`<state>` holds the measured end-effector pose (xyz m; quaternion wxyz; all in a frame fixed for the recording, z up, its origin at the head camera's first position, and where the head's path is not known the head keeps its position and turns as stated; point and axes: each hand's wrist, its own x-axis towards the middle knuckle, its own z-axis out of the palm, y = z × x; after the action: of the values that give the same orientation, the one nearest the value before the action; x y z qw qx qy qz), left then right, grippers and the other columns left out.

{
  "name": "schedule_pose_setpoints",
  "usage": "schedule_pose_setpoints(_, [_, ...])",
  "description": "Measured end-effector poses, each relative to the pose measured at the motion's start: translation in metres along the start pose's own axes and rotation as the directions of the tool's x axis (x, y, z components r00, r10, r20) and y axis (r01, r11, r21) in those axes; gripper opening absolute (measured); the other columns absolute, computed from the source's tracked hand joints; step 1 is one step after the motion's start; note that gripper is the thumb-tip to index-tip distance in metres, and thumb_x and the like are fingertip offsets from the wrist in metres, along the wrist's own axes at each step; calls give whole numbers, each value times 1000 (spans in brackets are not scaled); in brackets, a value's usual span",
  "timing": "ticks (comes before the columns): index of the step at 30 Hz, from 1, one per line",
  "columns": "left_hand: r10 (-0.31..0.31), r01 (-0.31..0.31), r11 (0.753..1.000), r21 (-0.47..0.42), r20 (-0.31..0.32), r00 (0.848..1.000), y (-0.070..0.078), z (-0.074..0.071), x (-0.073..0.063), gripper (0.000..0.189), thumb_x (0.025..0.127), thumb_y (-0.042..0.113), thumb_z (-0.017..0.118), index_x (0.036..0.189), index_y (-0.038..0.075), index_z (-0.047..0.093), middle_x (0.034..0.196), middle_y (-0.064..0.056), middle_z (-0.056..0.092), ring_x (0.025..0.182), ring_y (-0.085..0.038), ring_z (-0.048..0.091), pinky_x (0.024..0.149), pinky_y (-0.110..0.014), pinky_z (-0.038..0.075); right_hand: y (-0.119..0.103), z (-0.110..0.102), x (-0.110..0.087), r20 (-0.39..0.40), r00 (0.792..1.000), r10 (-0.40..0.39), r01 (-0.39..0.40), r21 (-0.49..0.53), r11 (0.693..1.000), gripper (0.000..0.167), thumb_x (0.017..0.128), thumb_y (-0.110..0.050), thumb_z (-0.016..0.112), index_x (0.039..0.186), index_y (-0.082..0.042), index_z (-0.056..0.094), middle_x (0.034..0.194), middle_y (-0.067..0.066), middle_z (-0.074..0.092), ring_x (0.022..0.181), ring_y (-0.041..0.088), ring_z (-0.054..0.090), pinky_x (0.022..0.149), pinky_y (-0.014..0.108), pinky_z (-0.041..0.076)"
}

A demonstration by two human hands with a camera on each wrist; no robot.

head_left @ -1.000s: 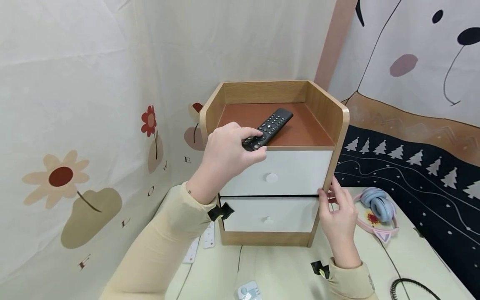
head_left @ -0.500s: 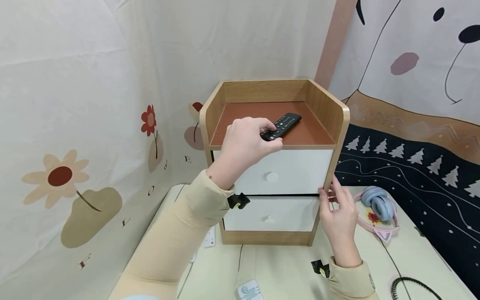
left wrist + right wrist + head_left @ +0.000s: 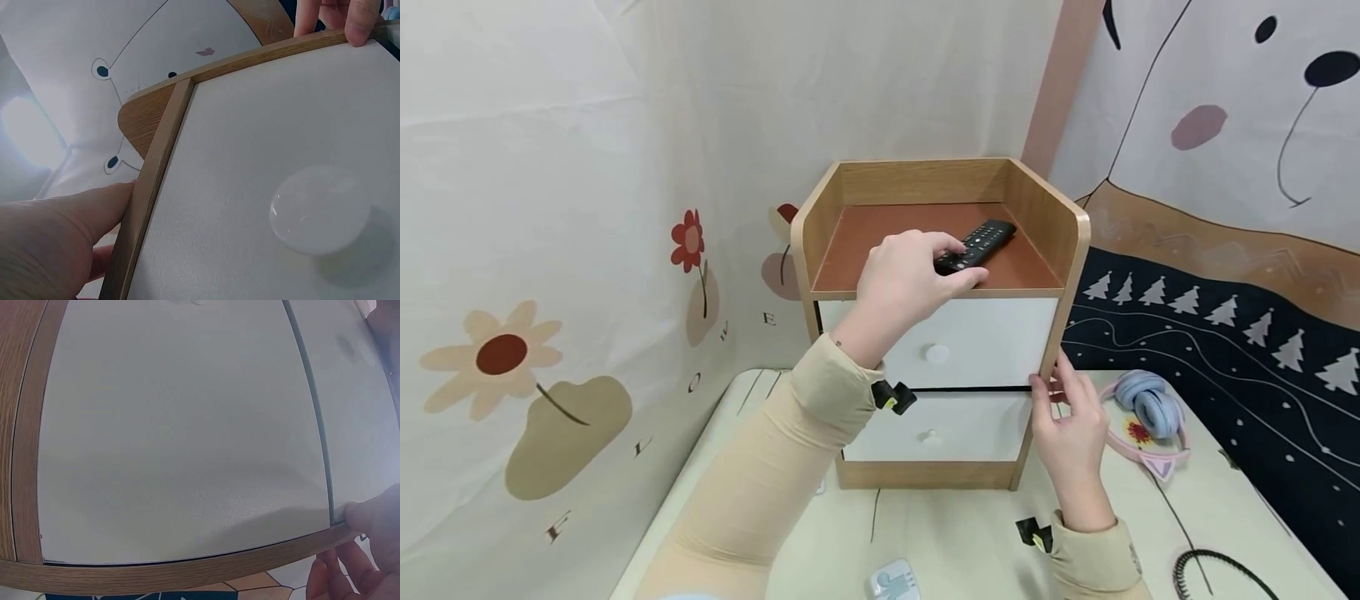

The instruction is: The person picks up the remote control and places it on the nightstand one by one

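Note:
My left hand (image 3: 904,275) holds the near end of a black remote control (image 3: 990,240), index finger on its buttons and thumb along its side. The remote lies slanted at the top of a small wooden cabinet (image 3: 992,337), low over its brown top surface. In the left wrist view the remote is hidden behind the cabinet's front rail. My right hand (image 3: 1071,429) grips the cabinet's right side edge, its thumb (image 3: 359,515) on the front and the fingers round the side. Both white drawers are shut, each with a round white knob (image 3: 322,209).
Raised wooden sides and a back board (image 3: 925,179) border the cabinet top. A blue and pink headphone set (image 3: 1157,417) lies right of the cabinet. At the front are a small pale case (image 3: 895,581) and a black coiled cord (image 3: 1221,558). Printed cloth (image 3: 587,208) hangs behind.
My left hand has moved right and slightly farther back with the remote, bringing it from the cabinet's front edge to over the brown top. The right hand keeps its place on the side.

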<state>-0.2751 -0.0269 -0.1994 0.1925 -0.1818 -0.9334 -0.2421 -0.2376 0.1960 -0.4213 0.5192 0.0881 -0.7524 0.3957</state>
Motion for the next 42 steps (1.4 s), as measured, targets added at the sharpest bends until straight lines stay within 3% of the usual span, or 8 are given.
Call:
schedule_pose_setpoints(9, [-43,40,999,31,108,993,6,-3,0,56,94,73,73,144,48,71,142,13,74,100,-12,65,68,-32,54,-4,-3,0,17,1000,26,-26,0,1000,55,96,4,79,149,0,66,103,26,72,96,-13,54,87,-4,43])
schedule_pose_setpoints(15, [-22,18,999,34,125,992,7,-6,-1,54,97,71,71,146,50,68,119,16,77,93,-12,64,67,-32,51,-6,-4,1,15,1000,27,-27,0,1000,55,96,4,79,149,0,66,103,26,72,96,-12,54,87,-4,43])
schedule_pose_setpoints(20, [9,-11,1000,20,70,998,5,-4,-8,54,96,71,73,144,48,70,100,15,71,86,-12,61,64,-33,51,-7,-6,0,17,1000,22,-22,2,1000,56,95,5,80,149,-1,66,101,25,72,96,-14,54,87,-4,43])
schedule_pose_setpoints(25, [131,-130,991,28,-72,989,-2,2,-19,55,96,65,77,143,38,73,125,11,75,100,-11,65,72,-34,56,-7,-8,-1,30,999,31,-31,0,1000,58,96,4,80,151,-2,65,102,24,72,98,-16,52,89,-4,43])
schedule_pose_setpoints(29, [303,-304,952,25,-204,931,-11,6,-31,52,97,53,82,140,25,76,143,0,74,120,-21,69,92,-38,59,-7,-9,-3,27,999,28,-28,-7,1000,58,95,5,80,150,-1,66,102,24,72,97,-15,52,88,-4,43])
schedule_pose_setpoints(33, [436,-449,893,43,-336,835,-23,8,-47,50,95,43,87,135,15,79,140,-10,75,125,-30,68,104,-42,55,-6,-9,-4,28,999,24,-24,-8,1000,59,93,6,81,150,-1,66,102,25,72,97,-16,52,88,-5,42])
schedule_pose_setpoints(37, [492,-515,854,80,-450,745,-35,9,-61,49,94,35,89,135,10,78,135,-14,77,127,-31,69,109,-45,53,-6,-8,-3,22,1000,9,-9,-5,1000,59,93,6,81,149,-1,66,102,24,73,94,-9,56,88,-4,43])
schedule_pose_setpoints(42, [511,-548,830,108,-542,667,-50,10,-78,47,93,26,87,135,7,77,132,-16,78,121,-36,70,107,-48,56,-6,-7,-1,8,1000,-2,2,-1,1000,58,93,6,81,148,-1,67,101,24,73,90,1,59,88,-3,44])
